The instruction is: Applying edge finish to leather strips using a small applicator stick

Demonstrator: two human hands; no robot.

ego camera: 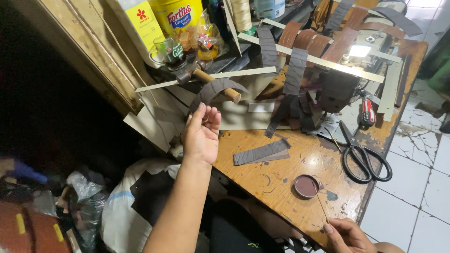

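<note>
Left hand (201, 133) touching curved dark-brown leather strip (213, 90)

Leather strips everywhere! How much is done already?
Done: many cut leather strips hang over the sewing machine. In hand: the left hand reaches for a curved strip; the right hand holds a thin stick by the small round dish. Left: one flat strip waits on the table.

Left hand (201, 133) raised over table edge, fingers curled near grey leather strip (213, 90) draped on wooden handle (219, 86). Right hand (348, 235) pinches thin stick (320, 201), tip just beside small round dish (306, 186). Flat grey strip (261, 152) on wooden table (281, 187). Black scissors (362, 157) well to the right, near red-handled screwdriver (367, 113)
</note>
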